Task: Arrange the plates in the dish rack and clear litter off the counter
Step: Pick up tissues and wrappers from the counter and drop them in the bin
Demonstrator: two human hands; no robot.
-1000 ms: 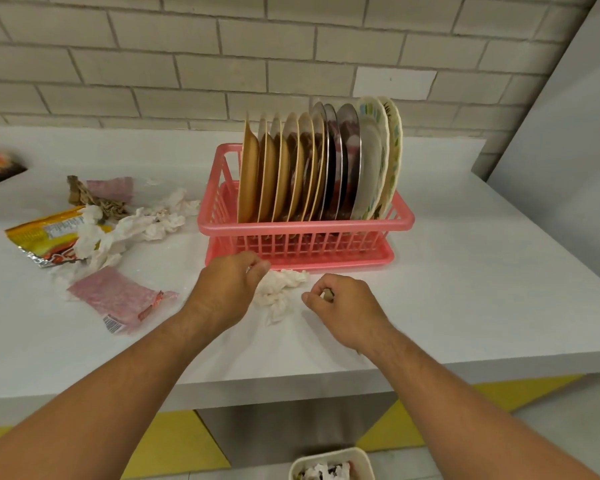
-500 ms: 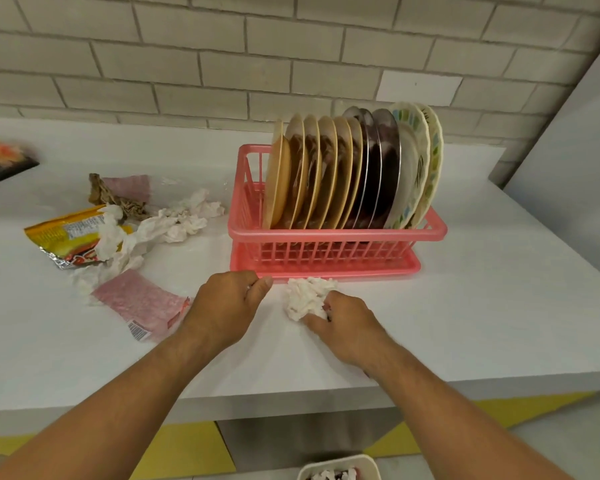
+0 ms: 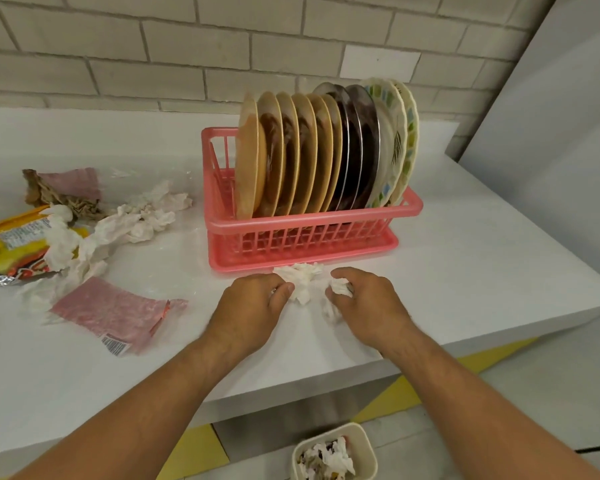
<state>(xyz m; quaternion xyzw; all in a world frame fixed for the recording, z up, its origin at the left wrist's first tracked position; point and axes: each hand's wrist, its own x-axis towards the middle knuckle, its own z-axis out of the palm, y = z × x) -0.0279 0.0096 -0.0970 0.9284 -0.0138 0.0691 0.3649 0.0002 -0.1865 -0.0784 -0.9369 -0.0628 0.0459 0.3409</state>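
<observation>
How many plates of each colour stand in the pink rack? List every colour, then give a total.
Tan plates: 6
Dark brown plates: 2
White patterned plates: 2
Total: 10

A kitchen: a white counter (image 3: 465, 258) against a pale brick wall (image 3: 187, 46) carries a pink dish rack (image 3: 312, 237) full of upright plates (image 3: 291, 157), with food wrappers (image 3: 11, 244) lying beside it
</observation>
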